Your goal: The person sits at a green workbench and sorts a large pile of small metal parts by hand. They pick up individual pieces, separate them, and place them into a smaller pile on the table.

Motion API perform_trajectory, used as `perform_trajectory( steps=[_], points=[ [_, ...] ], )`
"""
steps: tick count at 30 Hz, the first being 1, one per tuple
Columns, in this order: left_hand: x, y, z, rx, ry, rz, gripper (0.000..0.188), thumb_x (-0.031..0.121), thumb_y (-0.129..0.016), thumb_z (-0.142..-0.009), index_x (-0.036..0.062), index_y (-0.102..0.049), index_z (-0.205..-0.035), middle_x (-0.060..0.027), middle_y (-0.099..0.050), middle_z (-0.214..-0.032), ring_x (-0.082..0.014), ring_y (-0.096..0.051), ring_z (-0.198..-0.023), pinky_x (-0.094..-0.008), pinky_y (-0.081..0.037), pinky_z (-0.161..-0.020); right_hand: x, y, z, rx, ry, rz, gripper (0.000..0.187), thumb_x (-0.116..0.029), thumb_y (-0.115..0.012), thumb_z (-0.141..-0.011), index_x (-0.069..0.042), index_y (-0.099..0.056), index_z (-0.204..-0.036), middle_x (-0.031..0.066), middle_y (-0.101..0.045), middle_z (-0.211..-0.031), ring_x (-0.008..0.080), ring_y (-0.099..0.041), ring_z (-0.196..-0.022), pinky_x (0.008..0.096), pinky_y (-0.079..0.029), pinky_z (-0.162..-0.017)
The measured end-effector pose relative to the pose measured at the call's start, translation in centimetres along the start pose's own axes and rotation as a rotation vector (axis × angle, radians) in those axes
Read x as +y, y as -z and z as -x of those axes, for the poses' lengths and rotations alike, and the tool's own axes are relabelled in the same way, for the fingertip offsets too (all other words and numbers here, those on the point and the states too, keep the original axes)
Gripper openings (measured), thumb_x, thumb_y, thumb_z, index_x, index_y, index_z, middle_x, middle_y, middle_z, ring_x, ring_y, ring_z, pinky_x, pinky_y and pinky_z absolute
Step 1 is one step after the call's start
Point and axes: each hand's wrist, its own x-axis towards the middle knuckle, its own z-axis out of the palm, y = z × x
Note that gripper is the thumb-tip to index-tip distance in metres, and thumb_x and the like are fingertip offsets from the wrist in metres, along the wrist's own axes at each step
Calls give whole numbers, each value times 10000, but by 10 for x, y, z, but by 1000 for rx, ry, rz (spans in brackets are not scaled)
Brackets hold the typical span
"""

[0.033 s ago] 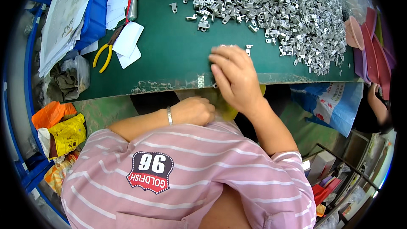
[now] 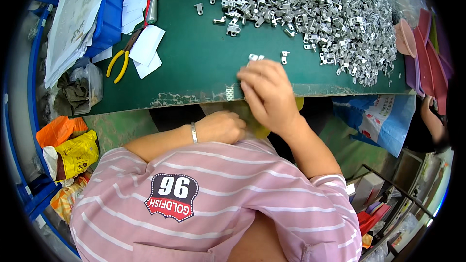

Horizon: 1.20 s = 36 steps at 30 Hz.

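My right hand (image 2: pixel 267 93) is over the near edge of the green table (image 2: pixel 184 63), its loosely bent fingers apart from the thumb and the fingertips blurred. Just beyond those fingers lie one or two small metal brackets (image 2: pixel 253 57). Another single bracket (image 2: pixel 284 58) rests a little to the right. A big heap of the same bent, holed metal brackets (image 2: pixel 315 14) covers the far right of the table. Below the table edge, my left hand (image 2: pixel 221 127) is closed against my front, its fingertips hidden. Something yellow (image 2: pixel 262 131) shows partly behind both hands.
Yellow-handled pliers (image 2: pixel 118 65), white paper slips (image 2: pixel 146 46) and a blue bin (image 2: pixel 109 17) stand at the left. A pink bowl (image 2: pixel 405 37) and coloured trays sit at the right edge. Below hangs a blue-and-white sack (image 2: pixel 383 119). Another person's arm (image 2: pixel 433 119) shows far right.
My right hand has drawn slightly toward me, uncovering brackets beyond its fingertips. A small piece seen by the table edge under the thumb is out of sight. My left hand stays put.
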Motion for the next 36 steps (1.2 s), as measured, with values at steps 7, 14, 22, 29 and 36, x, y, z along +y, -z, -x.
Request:
perform_trajectory(
  steps=[7, 14, 22, 29, 36],
  points=[
    [-1, -1, -1, -15, -7, -1, 117, 181, -637, -750, 84, -695, -782, -77, -658, -861, -271, -632, -824, -381, -524, -734, 7, 25, 11, 103, 18, 10, 266, 79, -654, -749, -10, -697, -995, 149, -666, -1032, 333, -612, -1028, 417, -496, -877],
    [3, 6, 0, -98, 21, -15, 170, 164, -648, -745, 83, -717, -879, -88, -692, -962, -295, -644, -869, -395, -529, -750, 1, 9, -4, -118, -61, -113, 218, -38, -674, -854, 1, -675, -1068, 167, -653, -1128, 369, -606, -1069, 447, -476, -946],
    [1, -10, -3, 217, -12, 57, 155, 148, -632, -781, 69, -715, -886, -112, -689, -923, -317, -680, -905, -421, -551, -736, -13, 0, 23, -241, 180, -452, 289, 72, -664, -707, 12, -696, -988, 143, -680, -1065, 348, -651, -1039, 451, -522, -927],
    [3, 3, 2, -89, 14, -48, 110, 213, -633, -765, 105, -651, -771, -45, -603, -833, -255, -617, -859, -385, -515, -748, 33, -38, -131, -159, 519, 276, 162, -132, -684, -794, -54, -687, -935, 132, -617, -1178, 315, -564, -1196, 494, -428, -1041],
    [-3, 1, 5, -55, -3, -39, 106, 218, -634, -769, 113, -648, -780, -44, -597, -828, -254, -620, -851, -395, -519, -741, 49, -6, -105, -303, 348, 279, 205, -174, -722, -784, -61, -723, -954, 82, -687, -1065, 261, -621, -1081, 428, -452, -957]
  ],
)
